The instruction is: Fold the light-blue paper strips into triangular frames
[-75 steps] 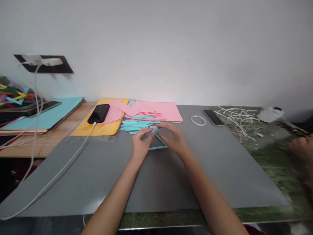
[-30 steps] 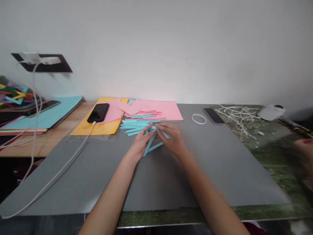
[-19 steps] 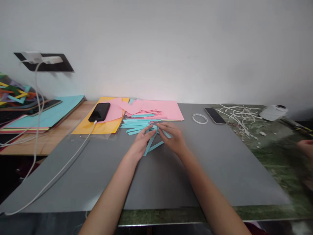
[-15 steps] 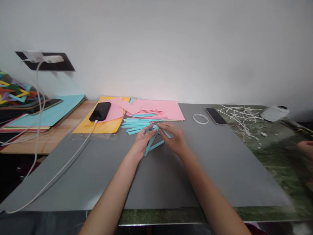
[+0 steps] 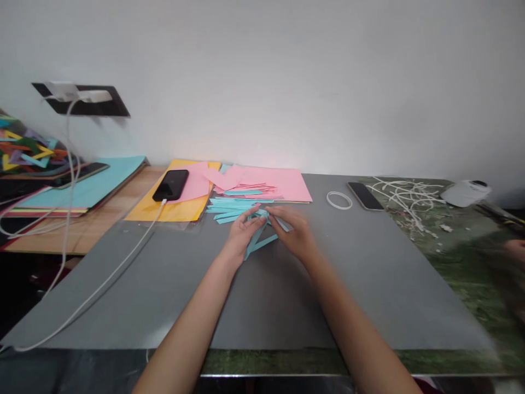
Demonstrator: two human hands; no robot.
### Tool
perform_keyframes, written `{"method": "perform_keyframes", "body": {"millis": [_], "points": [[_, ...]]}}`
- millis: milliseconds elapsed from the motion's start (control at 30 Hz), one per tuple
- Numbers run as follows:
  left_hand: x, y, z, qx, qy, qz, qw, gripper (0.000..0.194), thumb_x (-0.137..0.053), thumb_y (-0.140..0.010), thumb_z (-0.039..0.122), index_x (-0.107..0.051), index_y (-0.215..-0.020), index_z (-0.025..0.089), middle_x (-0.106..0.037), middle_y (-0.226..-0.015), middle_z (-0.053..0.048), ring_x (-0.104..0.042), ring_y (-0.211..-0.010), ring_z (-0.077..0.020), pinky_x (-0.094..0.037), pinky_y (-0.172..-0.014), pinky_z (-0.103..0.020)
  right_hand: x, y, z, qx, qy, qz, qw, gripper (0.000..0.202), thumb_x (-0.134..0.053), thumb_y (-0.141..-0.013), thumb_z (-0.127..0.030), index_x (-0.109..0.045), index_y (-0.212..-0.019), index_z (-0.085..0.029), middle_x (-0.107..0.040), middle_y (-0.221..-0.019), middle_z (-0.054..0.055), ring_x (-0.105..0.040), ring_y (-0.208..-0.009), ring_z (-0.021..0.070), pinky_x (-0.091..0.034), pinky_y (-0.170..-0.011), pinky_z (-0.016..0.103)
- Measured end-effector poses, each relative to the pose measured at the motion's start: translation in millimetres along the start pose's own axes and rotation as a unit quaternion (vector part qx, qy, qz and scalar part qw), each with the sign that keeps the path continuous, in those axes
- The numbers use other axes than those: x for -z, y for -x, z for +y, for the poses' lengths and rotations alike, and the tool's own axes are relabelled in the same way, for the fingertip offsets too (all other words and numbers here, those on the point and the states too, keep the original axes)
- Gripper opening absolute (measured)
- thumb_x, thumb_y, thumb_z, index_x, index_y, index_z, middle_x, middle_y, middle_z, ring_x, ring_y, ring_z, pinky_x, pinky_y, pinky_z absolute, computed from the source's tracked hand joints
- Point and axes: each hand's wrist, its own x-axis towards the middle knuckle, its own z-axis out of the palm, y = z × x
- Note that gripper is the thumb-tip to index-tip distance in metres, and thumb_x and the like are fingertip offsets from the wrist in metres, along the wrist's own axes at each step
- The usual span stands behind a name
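Observation:
Blue paper strips (image 5: 262,242) joined at an angle are held between my two hands, above the grey mat (image 5: 164,284). My left hand (image 5: 243,232) pinches them from the left with thumb and fingers. From the right, the fingertips of my right hand (image 5: 294,230) close on the same strips, and the two sets of fingertips nearly touch. Just behind my left hand lies a loose pile of blue strips (image 5: 229,207). Farther back, thin pink strips (image 5: 256,189) rest on pink sheets (image 5: 289,183). Fingers partly cover where the strips meet.
A charging black phone (image 5: 171,185) lies on a yellow envelope (image 5: 143,208). Right of my hands are a white ring (image 5: 339,200), another phone (image 5: 365,196) and tangled white cord (image 5: 406,197). Another person's hand (image 5: 515,249) shows at the right edge. Coloured strips (image 5: 30,150) fill the far left.
The whole view has shifted slightly, with objects appearing a little farther right. Both hands keep nearly the same hold on the blue strips.

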Motion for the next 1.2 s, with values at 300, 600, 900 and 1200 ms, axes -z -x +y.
{"method": "perform_keyframes", "body": {"millis": [300,600,900,1200], "points": [[-3.2,2.7,4.2,0.018,-0.001,0.006,1.000,0.052,-0.077,-0.058,0.023,-0.059,-0.107,0.016,-0.068,-0.071,0.000,-0.061,-0.067,-0.0102,-0.042,-0.081,-0.025,-0.4,-1.3,-0.2,0.008,0.001,0.003,1.000,0.026,-0.051,-0.082,-0.018,-0.063,-0.104,-0.027,-0.068,-0.097,0.003,-0.062,-0.092,0.0173,-0.050,-0.081,0.033],[-4.1,3.9,5.7,0.023,0.002,0.017,1.000,0.053,-0.078,-0.056,0.022,-0.061,-0.105,0.017,-0.068,-0.074,-0.001,-0.061,-0.068,-0.0100,-0.044,-0.075,-0.023,-1.0,-1.3,-1.7,-0.026,-0.028,0.007,0.999,0.022,-0.053,-0.082,-0.020,-0.064,-0.100,-0.026,-0.068,-0.096,0.004,-0.062,-0.092,0.0170,-0.049,-0.083,0.033],[-2.5,3.7,6.7,0.034,0.005,0.001,0.999,0.055,-0.078,-0.056,0.024,-0.060,-0.108,0.019,-0.068,-0.075,0.000,-0.058,-0.063,-0.0087,-0.043,-0.064,-0.020,1.4,-6.7,-3.7,-0.164,-0.131,0.029,0.977,0.009,-0.065,-0.071,-0.023,-0.069,-0.079,-0.024,-0.070,-0.082,0.002,-0.063,-0.084,0.0177,-0.050,-0.076,0.032],[-2.9,1.8,3.1,0.013,0.004,0.002,1.000,0.054,-0.079,-0.054,0.023,-0.061,-0.104,0.018,-0.068,-0.080,-0.001,-0.060,-0.073,-0.0104,-0.041,-0.077,-0.023,-0.2,-6.8,-5.5,-0.180,-0.172,0.036,0.968,0.007,-0.065,-0.071,-0.022,-0.070,-0.075,-0.024,-0.070,-0.081,0.003,-0.064,-0.082,0.0176,-0.051,-0.078,0.033]]}}
